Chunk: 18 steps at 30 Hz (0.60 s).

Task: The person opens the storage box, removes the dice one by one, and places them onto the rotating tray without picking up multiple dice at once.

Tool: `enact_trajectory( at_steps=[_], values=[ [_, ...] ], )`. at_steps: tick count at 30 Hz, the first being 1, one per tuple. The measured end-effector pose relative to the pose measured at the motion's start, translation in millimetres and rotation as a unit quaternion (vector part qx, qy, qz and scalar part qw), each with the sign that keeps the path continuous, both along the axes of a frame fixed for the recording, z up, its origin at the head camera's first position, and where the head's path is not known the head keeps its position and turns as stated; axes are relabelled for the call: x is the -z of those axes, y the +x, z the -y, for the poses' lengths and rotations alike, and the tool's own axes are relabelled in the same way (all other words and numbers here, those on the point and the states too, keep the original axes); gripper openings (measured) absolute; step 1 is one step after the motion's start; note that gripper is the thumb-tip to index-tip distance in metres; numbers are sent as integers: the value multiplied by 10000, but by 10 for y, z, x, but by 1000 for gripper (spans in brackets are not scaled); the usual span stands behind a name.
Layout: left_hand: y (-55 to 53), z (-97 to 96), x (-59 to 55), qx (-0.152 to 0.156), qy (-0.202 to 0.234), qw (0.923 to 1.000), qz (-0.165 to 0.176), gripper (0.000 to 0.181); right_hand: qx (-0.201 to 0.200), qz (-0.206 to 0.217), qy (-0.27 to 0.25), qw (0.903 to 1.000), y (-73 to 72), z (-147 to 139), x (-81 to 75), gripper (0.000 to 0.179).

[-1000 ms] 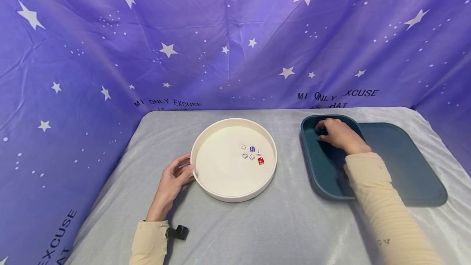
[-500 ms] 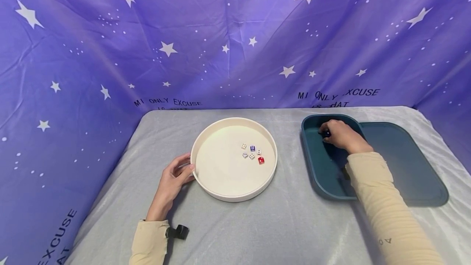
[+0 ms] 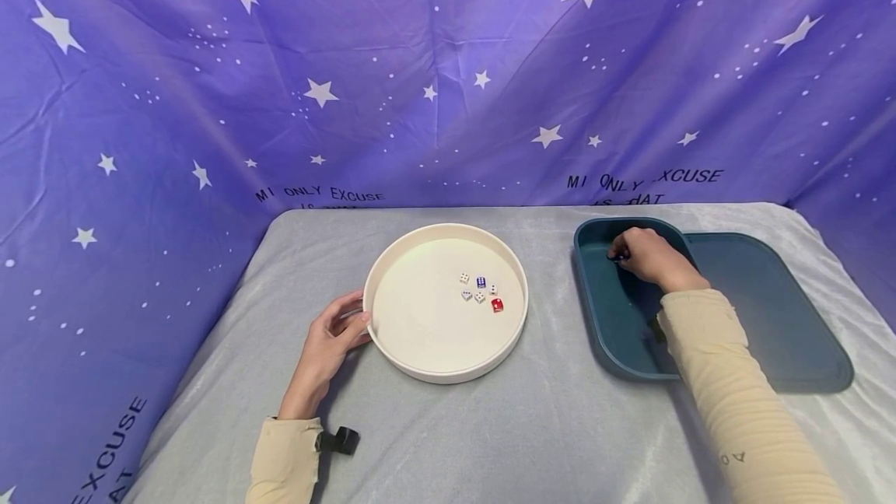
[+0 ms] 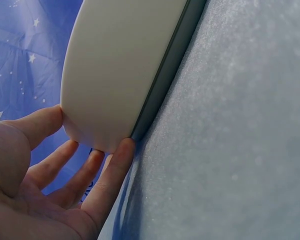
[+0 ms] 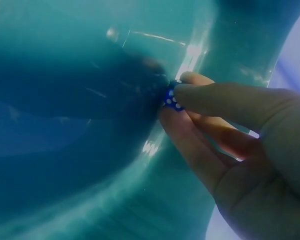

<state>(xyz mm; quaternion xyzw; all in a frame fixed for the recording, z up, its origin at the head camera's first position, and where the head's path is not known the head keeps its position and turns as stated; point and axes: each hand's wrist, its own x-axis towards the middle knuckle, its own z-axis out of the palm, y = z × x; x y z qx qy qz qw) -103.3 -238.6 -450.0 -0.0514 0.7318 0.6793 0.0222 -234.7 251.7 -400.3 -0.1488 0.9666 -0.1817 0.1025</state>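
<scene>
In the head view my left hand (image 3: 334, 341) holds the left side of a round cream tray (image 3: 413, 325). The left wrist view has its thumb at the tray's rim and the other fingertips against the outer wall. Inside the tray, right of centre, lie several small white dice (image 3: 479, 297), a blue die (image 3: 481, 282) and a red die (image 3: 497, 305). My right hand (image 3: 651, 259) is inside a deep teal bin (image 3: 595, 317), near its far end. Between thumb and fingertips it pinches a blue die with white dots (image 5: 171, 100), partly covered by the fingers.
To the right of the bin, a flat teal lid (image 3: 763, 309) lies on the grey cloth (image 3: 546, 426). A purple star-printed curtain (image 3: 420, 84) hangs behind and along both sides of the table. The right forearm passes over the bin's near right corner.
My right hand has shifted slightly to the right inside the bin, and its fingers have closed together around the blue die. The left hand, tray and dice in it stay where they were.
</scene>
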Motion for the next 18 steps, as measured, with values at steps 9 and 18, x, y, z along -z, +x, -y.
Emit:
enact_trajectory(
  at_steps=[9, 18],
  values=[
    [5, -8, -7, 11, -21, 10000, 11, 49, 54, -266, -55, 9996, 17, 38, -79, 14],
    [6, -7, -4, 20, -39, 10000, -22, 49, -7, -560, -19, 9984, 75, 163, -257, 17]
  ],
)
